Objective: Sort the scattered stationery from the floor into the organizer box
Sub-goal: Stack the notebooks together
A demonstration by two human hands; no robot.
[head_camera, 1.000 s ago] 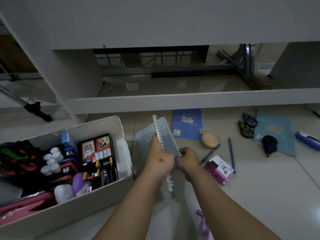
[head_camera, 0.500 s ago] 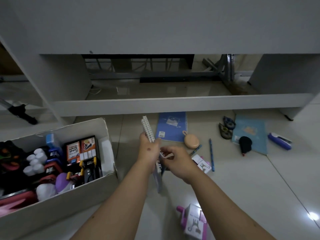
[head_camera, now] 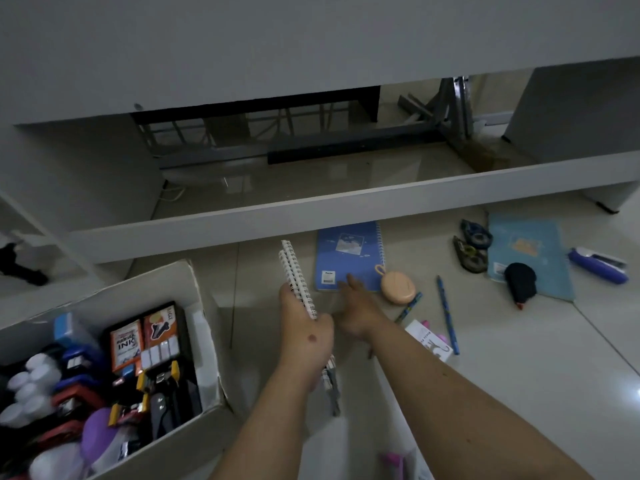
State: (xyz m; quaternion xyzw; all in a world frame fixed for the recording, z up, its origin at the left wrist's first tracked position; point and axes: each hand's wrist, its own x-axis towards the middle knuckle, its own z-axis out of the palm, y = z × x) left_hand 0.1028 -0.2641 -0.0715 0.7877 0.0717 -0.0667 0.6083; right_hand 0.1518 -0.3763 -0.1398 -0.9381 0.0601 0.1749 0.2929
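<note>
My left hand (head_camera: 306, 332) grips two spiral notebooks (head_camera: 296, 275) edge-on above the floor, just right of the organizer box (head_camera: 202, 327). My right hand (head_camera: 356, 306) is open, its fingers stretched out over the lower edge of a blue spiral notebook (head_camera: 349, 254) that lies flat on the floor. The white cardboard box at lower left holds ink boxes, white bottles, clips and other stationery.
On the floor to the right lie a round peach case (head_camera: 398, 287), two blue pencils (head_camera: 447, 313), a white-and-pink box (head_camera: 429, 339), two tape dispensers (head_camera: 471, 245), a light blue folder (head_camera: 530, 251), a black item (head_camera: 520, 282) and a purple stapler (head_camera: 599, 265). A white furniture rail (head_camera: 311, 206) crosses behind.
My right hand let go of the spiral notebooks and moved forward toward the blue notebook. My left hand turned the notebooks edge-on and keeps holding them.
</note>
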